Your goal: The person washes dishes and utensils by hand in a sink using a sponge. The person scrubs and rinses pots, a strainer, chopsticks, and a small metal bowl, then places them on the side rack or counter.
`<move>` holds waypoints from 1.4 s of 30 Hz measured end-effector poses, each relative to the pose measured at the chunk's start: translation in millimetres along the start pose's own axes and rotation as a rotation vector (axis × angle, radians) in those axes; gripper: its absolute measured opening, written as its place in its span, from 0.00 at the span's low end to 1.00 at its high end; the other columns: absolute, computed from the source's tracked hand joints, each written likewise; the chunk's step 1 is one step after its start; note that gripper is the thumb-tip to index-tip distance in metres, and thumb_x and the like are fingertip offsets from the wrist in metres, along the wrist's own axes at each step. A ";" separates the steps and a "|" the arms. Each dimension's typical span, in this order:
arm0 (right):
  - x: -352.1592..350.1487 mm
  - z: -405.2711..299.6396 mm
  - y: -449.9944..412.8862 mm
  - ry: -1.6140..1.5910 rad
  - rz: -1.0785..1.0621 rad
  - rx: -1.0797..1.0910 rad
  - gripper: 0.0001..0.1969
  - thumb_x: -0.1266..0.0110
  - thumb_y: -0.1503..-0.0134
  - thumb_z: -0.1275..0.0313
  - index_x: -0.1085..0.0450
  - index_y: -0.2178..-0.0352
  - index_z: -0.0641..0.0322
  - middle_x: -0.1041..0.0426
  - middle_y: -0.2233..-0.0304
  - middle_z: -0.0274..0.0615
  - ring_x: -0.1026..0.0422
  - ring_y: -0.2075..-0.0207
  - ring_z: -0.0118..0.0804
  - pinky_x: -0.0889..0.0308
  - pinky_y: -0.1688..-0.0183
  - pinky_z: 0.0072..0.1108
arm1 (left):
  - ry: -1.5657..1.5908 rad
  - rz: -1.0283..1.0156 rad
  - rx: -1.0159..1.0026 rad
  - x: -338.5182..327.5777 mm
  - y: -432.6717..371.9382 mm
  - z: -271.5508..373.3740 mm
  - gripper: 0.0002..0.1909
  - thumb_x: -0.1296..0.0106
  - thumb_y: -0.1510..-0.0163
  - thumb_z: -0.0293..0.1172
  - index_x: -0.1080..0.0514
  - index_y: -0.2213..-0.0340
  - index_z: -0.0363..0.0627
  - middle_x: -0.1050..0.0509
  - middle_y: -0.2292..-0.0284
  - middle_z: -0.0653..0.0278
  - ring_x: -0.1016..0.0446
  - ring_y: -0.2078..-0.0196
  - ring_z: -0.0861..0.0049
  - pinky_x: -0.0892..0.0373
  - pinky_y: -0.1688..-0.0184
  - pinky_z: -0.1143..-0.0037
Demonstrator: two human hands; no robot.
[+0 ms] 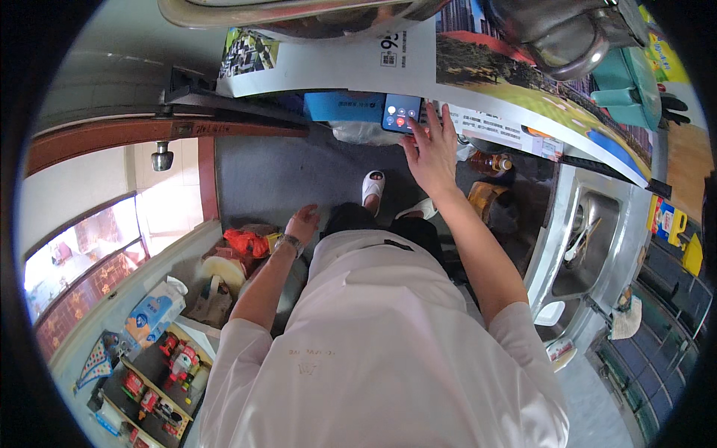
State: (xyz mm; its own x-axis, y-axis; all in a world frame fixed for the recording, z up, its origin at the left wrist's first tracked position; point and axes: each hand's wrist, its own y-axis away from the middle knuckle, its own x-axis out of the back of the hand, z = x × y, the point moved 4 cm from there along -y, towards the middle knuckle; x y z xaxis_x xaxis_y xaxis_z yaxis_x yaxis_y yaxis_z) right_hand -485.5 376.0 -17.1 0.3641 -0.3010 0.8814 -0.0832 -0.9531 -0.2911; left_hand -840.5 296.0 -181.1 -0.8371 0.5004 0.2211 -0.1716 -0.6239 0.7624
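Observation:
My right hand (431, 145) reaches forward with its fingers spread, beside a smartphone (395, 124) with a lit screen. A fingertip lies at the lower right of the screen, near a red round button; whether it presses there I cannot tell. The phone stands out at the front edge of a counter covered with printed sheets (347, 67); what supports it is not clear. My left hand (303, 223) hangs low on the left, holding nothing, fingers loosely bent. A metal-band watch (289, 243) is on that wrist.
A metal sink (596, 224) with utensils is on the right. Oil bottles (493, 162) stand on the floor under the counter. A wooden-framed door (168, 130) is at the left. Shelves with bottled condiments (148, 400) lie lower left. A metal pot (560, 33) sits on the counter.

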 end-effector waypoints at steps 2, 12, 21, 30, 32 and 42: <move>1.1 7.2 9.2 -0.002 -0.005 -0.026 0.18 0.44 0.52 0.65 0.30 0.59 0.58 0.45 0.45 0.50 0.54 0.41 0.57 0.51 0.44 0.42 | -0.013 -0.003 0.024 0.1 -1.0 3.5 0.19 0.56 0.48 0.30 0.35 0.53 0.41 0.27 0.73 0.63 0.28 0.73 0.79 0.31 0.69 0.77; 28.7 26.8 77.8 -0.013 -0.002 -0.169 0.17 0.46 0.51 0.66 0.31 0.59 0.62 0.44 0.46 0.53 0.50 0.42 0.59 0.47 0.46 0.41 | 0.733 -0.357 0.145 30.2 -76.9 -126.1 0.18 0.57 0.47 0.35 0.35 0.55 0.48 0.29 0.75 0.66 0.30 0.75 0.77 0.33 0.75 0.77; 47.3 70.6 171.9 0.039 0.026 -0.561 0.17 0.45 0.51 0.64 0.29 0.60 0.60 0.41 0.47 0.53 0.49 0.42 0.56 0.47 0.44 0.37 | 0.285 -0.143 0.405 62.9 -92.6 -124.2 0.17 0.59 0.46 0.42 0.35 0.56 0.52 0.28 0.70 0.61 0.30 0.73 0.67 0.32 0.75 0.67; 83.8 89.7 250.9 0.080 0.200 -0.915 0.17 0.47 0.49 0.63 0.30 0.59 0.60 0.41 0.47 0.54 0.48 0.42 0.54 0.45 0.44 0.36 | -0.142 -0.234 0.287 8.6 -152.9 -4.0 0.19 0.54 0.47 0.34 0.37 0.52 0.53 0.28 0.72 0.60 0.30 0.77 0.71 0.35 0.79 0.66; 90.0 97.9 274.6 0.098 0.240 -0.959 0.17 0.47 0.49 0.63 0.30 0.59 0.61 0.41 0.47 0.55 0.48 0.42 0.55 0.46 0.44 0.36 | -0.410 -0.298 0.160 -20.4 -151.4 35.0 0.18 0.54 0.46 0.36 0.37 0.52 0.53 0.28 0.73 0.61 0.31 0.79 0.73 0.36 0.81 0.68; 176.1 161.0 337.5 0.140 0.427 -1.038 0.18 0.49 0.47 0.67 0.33 0.57 0.66 0.38 0.50 0.57 0.45 0.44 0.55 0.47 0.43 0.35 | -0.110 -0.348 0.473 -78.6 -156.4 43.8 0.21 0.53 0.47 0.33 0.39 0.51 0.56 0.28 0.72 0.59 0.32 0.82 0.74 0.38 0.84 0.72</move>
State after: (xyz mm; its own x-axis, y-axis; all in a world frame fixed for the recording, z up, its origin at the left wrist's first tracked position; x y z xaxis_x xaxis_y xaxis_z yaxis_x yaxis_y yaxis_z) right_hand -300.1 6.6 -20.1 0.0196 -0.5477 0.8364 -0.9297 -0.3177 -0.1862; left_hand -725.1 380.5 -291.1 -0.7099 0.7027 -0.0478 -0.1553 -0.0899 0.9838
